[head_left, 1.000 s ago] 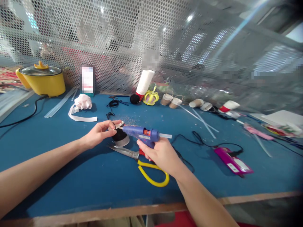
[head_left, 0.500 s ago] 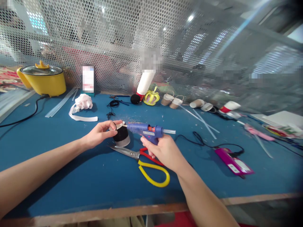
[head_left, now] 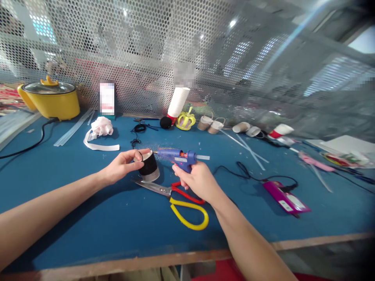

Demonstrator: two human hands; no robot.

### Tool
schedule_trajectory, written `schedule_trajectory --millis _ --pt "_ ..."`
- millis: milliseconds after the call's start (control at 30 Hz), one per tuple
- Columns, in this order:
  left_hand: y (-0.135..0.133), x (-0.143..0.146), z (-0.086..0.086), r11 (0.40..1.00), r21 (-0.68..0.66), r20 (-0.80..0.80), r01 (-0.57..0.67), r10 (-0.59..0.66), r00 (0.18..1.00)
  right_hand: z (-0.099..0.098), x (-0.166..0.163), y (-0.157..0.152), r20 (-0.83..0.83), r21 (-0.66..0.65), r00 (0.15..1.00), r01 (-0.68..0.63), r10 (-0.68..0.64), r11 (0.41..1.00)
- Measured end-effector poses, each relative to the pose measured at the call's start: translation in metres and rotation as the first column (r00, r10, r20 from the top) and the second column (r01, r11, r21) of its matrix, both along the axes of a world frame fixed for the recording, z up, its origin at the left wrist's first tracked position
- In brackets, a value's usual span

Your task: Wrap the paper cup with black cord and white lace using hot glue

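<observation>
My left hand (head_left: 124,166) is closed on a small paper cup (head_left: 150,166), its side wound with black cord above a pale lower band. A loop of the black cord (head_left: 140,157) runs over my left fingers, and more lies tangled behind the hand. My right hand (head_left: 197,175) grips a blue hot glue gun (head_left: 177,157) by its handle. The gun's nozzle points left, close to the cup's upper rim; whether it touches I cannot tell. A clear glue stick (head_left: 203,157) juts from its back. Below lie scissors (head_left: 164,190) with red and yellow handles.
At the back left stand a yellow electric pot (head_left: 57,102) and a phone (head_left: 107,97). A white ribbon bundle (head_left: 101,127), a yellow crown-like piece (head_left: 186,120) and small cups (head_left: 216,125) line the back. A purple power strip (head_left: 285,197) lies right, before a perforated metal screen (head_left: 140,58).
The glue gun in my right hand has shifted slightly left and down, and more of the cup's rim shows. My left hand stays on the cup. The whole view has moved a little.
</observation>
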State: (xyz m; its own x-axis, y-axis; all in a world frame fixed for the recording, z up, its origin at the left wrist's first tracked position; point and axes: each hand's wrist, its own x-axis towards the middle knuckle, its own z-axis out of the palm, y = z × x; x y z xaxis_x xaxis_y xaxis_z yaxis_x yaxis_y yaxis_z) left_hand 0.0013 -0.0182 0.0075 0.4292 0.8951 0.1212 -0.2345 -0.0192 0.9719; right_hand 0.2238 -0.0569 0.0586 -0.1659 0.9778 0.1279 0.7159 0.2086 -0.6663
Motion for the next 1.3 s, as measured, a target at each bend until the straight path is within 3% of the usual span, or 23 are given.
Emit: schedule_trajectory --millis 1000,1300 --pt "0.0001 -0.0004 0.0 1.0 0.025 -0.016 0.013 -0.013 1.0 0.005 0.0027 -0.0045 -0.076 -0.074 0.997 -0.036 0.031 0.997" --pt "0.001 -0.0014 -0.0015 1.0 0.021 -0.02 0.002 -0.001 1.0 0.0093 0.0058 -0.003 -0.228 -0.159 0.973 -0.081 0.043 0.984"
